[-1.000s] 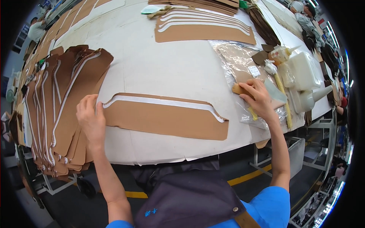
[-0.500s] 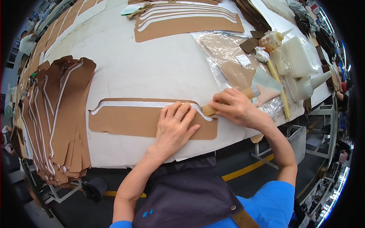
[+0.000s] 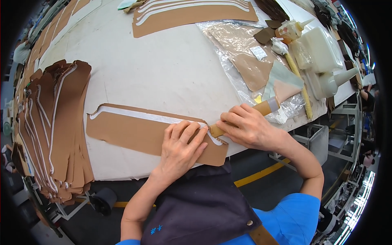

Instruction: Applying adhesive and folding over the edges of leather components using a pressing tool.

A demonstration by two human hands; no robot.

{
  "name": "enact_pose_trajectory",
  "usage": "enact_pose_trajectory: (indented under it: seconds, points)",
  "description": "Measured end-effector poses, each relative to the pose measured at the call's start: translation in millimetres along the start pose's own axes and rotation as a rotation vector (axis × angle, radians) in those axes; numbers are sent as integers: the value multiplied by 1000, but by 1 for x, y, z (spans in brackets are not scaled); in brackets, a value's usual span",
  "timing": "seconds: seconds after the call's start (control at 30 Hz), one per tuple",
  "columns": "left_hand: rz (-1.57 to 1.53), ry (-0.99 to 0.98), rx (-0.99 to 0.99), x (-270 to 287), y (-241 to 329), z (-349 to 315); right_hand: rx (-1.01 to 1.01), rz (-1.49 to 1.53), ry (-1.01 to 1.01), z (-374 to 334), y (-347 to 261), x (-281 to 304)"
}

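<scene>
A brown leather-like panel (image 3: 126, 130) lies tilted on the white-covered table in front of me, its right end lower and nearer. A white strip (image 3: 143, 114) runs along its far edge and bends down at the right end. My left hand (image 3: 183, 143) rests on the panel with fingertips near the strip, thumb apart. My right hand (image 3: 249, 127) is closed round a tan stick-like tool (image 3: 266, 107) with a grey band at its upper end. The tool's lower end touches the panel's right corner, beside the bend of the strip. The right fingertips partly cover it.
A stack of similar brown panels (image 3: 67, 122) hangs over the table's left edge. Further panels with white strips (image 3: 196, 17) lie at the back. To the right are a plastic bag (image 3: 249, 53), a yellow stick (image 3: 299, 85), white squeeze bottles (image 3: 320, 51) and an amber bottle (image 3: 289, 30).
The panel has turned clockwise, its right end coming nearer to me. My left hand has moved with it, slightly left and nearer. The right hand and its tool have shifted slightly nearer and left.
</scene>
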State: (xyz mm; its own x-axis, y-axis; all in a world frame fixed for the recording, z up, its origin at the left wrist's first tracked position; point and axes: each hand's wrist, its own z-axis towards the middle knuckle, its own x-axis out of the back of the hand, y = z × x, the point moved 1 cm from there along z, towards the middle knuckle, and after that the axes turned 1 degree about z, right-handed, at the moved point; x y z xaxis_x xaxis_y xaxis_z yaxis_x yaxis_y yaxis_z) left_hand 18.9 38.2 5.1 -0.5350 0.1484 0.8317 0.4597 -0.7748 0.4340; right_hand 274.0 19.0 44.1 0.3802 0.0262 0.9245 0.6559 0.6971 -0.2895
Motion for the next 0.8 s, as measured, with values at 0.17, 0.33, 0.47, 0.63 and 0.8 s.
enact_pose_trajectory:
  seconds: [0.17, 0.33, 0.47, 0.63, 0.8]
  points:
    - [-24, -11, 9, 3, 6, -5, 90, -29, -44, -4, -3, -2]
    - [-15, 3, 18, 3, 8, -7, 115, -43, -52, 2, 0, -1]
    - [-32, 15, 35, 2, 8, -8, 154, -44, -102, 8, 6, 1]
    - [-6, 11, 31, 1, 10, -10, 218, -44, -135, 18, 15, 6]
    - [13, 12, 56, 3, 10, -10, 267, -4, -112, 25, 22, 4]
